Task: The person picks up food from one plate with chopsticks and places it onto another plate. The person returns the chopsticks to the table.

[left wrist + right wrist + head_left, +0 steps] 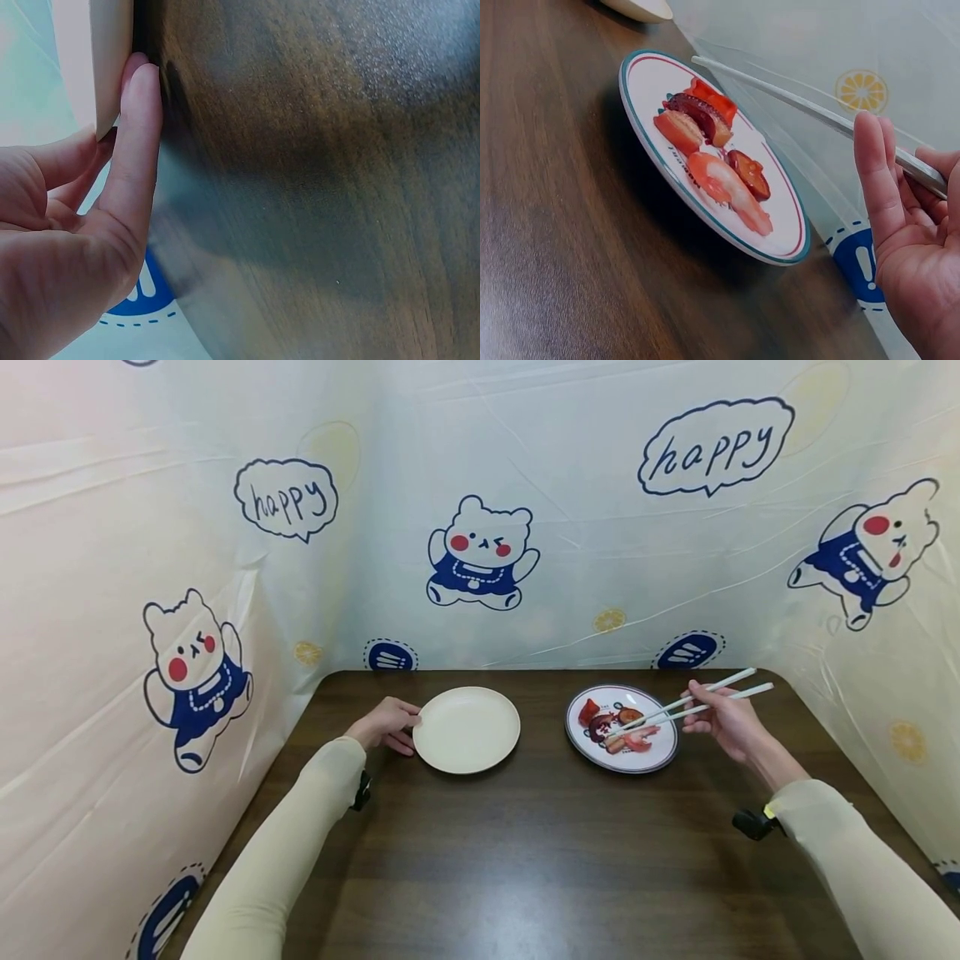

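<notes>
At the left, a plain cream plate [467, 731] lies on the table, and my left hand [386, 725] pinches its left rim. In the left wrist view, the thumb of the left hand [82, 217] meets the edge of the cream plate [101, 67], with fingers along the underside. My right hand [723, 720] holds a pair of pale chopsticks [712, 697], their tips over the food on a white plate [652, 762] with a dark rim. In the right wrist view, this food includes a pink-and-white shrimp piece [727, 187], a purple octopus-like piece [701, 116] and a brown piece [748, 175].
The dark wooden table [480, 852] extends in front of both plates. A pale printed curtain [585, 527] with bears and the word "happy" hangs along the back and both sides, close to the table's edges.
</notes>
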The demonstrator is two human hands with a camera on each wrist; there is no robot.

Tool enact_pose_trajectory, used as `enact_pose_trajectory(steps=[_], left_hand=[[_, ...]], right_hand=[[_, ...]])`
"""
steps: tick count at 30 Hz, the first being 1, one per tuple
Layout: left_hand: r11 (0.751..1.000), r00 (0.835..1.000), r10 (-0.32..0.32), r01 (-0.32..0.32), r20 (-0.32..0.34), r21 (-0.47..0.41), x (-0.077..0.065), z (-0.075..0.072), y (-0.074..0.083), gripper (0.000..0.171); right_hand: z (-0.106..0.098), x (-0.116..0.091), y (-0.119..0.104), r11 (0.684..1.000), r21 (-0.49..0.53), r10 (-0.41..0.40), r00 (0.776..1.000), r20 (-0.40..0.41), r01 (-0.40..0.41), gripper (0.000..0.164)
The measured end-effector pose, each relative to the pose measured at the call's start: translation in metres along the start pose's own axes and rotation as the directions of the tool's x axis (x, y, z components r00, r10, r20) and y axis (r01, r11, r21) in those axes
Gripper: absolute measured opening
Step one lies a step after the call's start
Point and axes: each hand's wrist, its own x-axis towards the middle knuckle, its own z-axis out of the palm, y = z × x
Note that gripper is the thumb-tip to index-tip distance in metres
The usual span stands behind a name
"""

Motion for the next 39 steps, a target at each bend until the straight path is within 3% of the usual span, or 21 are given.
enact_pose_trajectory(steps=[26, 39], left_hand=[[1.0, 1.0, -0.022, 0.022, -0.014, -0.004, 0.003, 0.001, 0.0, 0.043], [1.0, 1.0, -0.021, 0.021, -0.002, -0.009, 0.003, 0.0, 0.001, 0.043]], right_hand=[[-0.014, -0.01, 0.0, 0.997, -0.068, -0.027, 1.0, -0.005, 0.026, 0.027], [-0.002, -0.006, 0.006, 0.997, -0.074, 0.0, 1.0, 0.027, 0.002, 0.026]])
